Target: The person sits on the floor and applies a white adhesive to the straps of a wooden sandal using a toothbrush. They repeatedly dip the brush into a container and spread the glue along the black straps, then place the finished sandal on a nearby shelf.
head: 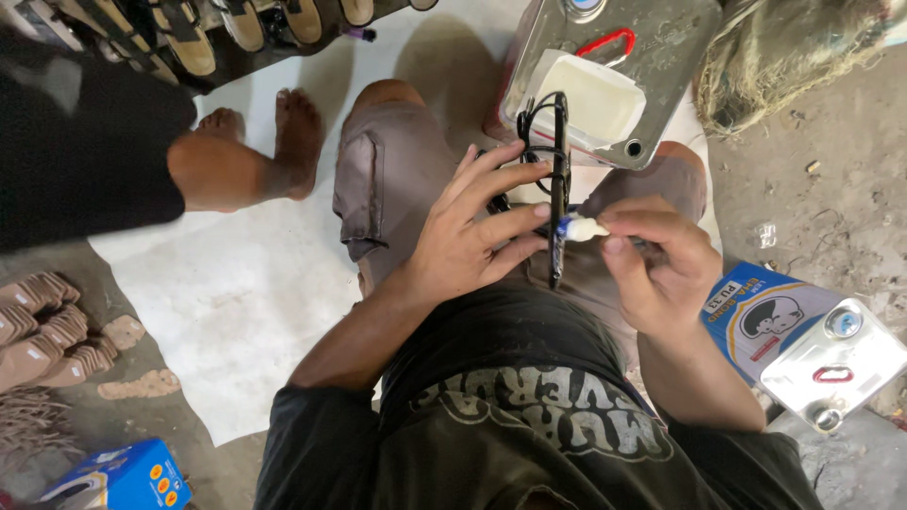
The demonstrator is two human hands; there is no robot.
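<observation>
While the person's left hand [472, 241] is spreading its fingers along a thin black sandal sole with looped black straps [557, 179], holding it edge-up at the centre of the frame, the right hand [661, 260] is pinching a small white applicator with a blue collar [581, 228] between thumb and forefinger, its tip touching the sole's edge. That right grip is pressed together on the applicator; the left grip is open-fingered but bracing the sole, thumb behind it.

Judging from this, the step in hand looks like working an adhesive along the sole's edge, and the next move would seem to call for a steady left hold while the tip is being drawn down the edge without slipping onto the straps.

Just above the hands, at upper centre, a shiny square metal can [652, 76] is carrying a white plastic tub [595, 99] on its top. At the lower right a second metal can with a blue printed side [831, 359] is lying tilted. Another person's bare feet [274, 142] are resting on a white sheet [217, 293] at the upper left, and tan sandal soles [42, 331] are stacked at the left edge.

Much is staying hard to make out: the sole's far face is turned away, the applicator's body is buried in the right palm, and whether anything is coming out of its tip cannot be told.
</observation>
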